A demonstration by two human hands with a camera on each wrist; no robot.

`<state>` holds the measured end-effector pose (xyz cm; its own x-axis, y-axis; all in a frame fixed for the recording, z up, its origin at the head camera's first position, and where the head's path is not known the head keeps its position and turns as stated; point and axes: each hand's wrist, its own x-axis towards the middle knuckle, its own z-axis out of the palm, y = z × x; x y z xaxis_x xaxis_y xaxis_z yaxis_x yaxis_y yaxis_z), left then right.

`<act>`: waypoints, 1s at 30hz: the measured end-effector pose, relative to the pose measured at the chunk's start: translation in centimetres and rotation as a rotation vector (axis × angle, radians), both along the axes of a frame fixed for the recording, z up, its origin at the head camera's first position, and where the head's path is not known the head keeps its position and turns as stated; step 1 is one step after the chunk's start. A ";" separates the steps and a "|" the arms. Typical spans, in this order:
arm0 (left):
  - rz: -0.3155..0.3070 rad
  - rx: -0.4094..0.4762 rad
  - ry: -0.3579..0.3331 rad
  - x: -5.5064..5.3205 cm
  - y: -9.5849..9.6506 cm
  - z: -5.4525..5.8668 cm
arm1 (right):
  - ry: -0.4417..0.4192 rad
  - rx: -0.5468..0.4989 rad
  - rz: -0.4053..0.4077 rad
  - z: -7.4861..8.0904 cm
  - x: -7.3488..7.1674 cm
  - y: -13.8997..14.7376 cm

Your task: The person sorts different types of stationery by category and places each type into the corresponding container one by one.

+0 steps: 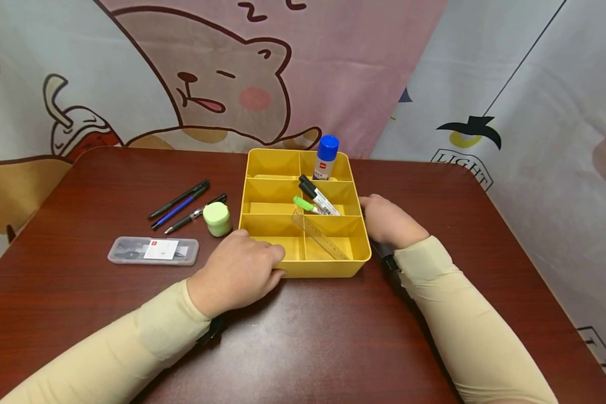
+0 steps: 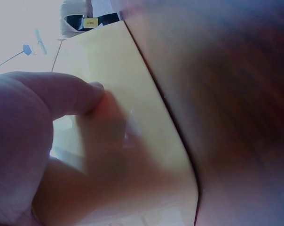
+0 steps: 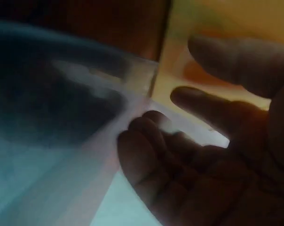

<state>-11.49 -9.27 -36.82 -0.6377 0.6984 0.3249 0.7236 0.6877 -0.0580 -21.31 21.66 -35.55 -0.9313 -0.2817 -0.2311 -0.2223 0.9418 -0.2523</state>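
Observation:
A yellow organizer tray (image 1: 287, 270) with several compartments stands on the table. My left hand (image 1: 239, 269) grips its front left corner; in the left wrist view the thumb (image 2: 74, 94) presses on the tray's outer wall (image 2: 118, 61), while the other fingers are hidden. Beside the right wall is my right hand (image 1: 391, 221). In the right wrist view its thumb and index fingertip (image 3: 184, 96) lie at the yellow wall (image 3: 217, 19), with the other fingers loosely bent. The tray holds a blue-capped glue stick (image 1: 327, 148), black-capped markers (image 1: 315, 193), a green-capped marker (image 1: 305, 204) and a clear ruler (image 1: 320, 237).
Left of the tray lie several pens (image 1: 179, 207), a light green round container (image 1: 217, 219) and a clear case (image 1: 152, 251) with tools inside. The brown table (image 1: 303, 342) ends at a printed cloth (image 1: 333, 67) behind.

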 end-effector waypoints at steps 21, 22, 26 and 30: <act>-0.001 -0.003 0.007 0.0 -0.1 0.2 | -0.032 0.052 -0.040 -0.4 -0.2 -0.2; -0.001 -0.003 0.007 0.0 -0.1 0.1 | -0.044 0.043 -0.051 -0.4 -0.2 -0.2; -0.001 -0.006 0.001 0.0 0.0 0.1 | -0.067 0.022 -0.060 -0.3 -0.2 -0.2; 0.002 -0.008 0.001 0.0 0.0 0.1 | -0.080 0.031 -0.032 -0.1 -0.3 -0.2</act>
